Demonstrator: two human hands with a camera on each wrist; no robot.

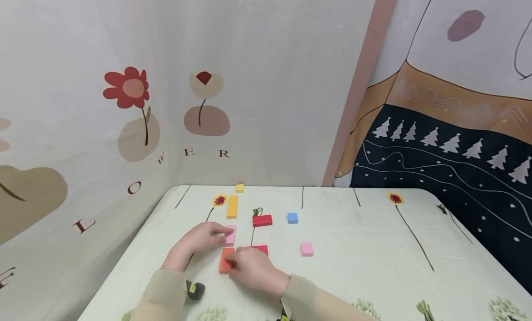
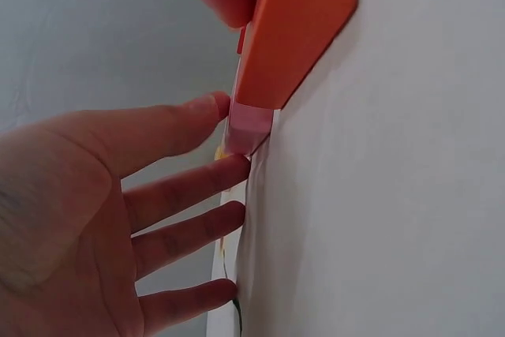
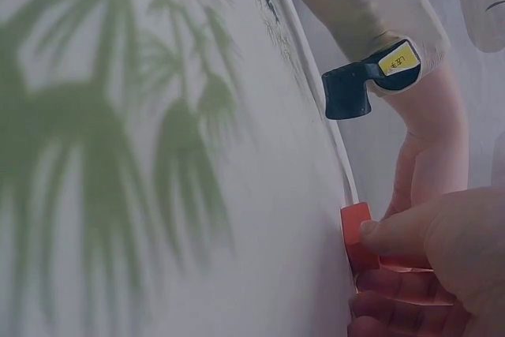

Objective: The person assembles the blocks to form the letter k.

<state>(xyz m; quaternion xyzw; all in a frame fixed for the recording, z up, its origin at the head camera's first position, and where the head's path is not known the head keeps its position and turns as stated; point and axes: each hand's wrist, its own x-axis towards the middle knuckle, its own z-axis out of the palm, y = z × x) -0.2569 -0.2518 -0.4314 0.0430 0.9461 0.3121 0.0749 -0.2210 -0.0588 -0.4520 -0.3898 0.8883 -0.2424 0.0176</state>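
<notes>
My left hand is at a long pink block, thumb and index finger pinching it. In the left wrist view the other fingers of that hand are spread, and the pink block shows its end face. My right hand holds an orange-red block, which lies in line just nearer than the pink one. The right wrist view has the thumb on this orange-red block, with the fingers beside it. A red block is partly hidden behind the right hand.
Beyond the pink block lie a long yellow block and a small yellow block. Another red block, a small blue block and a small pink block lie to the right. The patterned cloth covers the table.
</notes>
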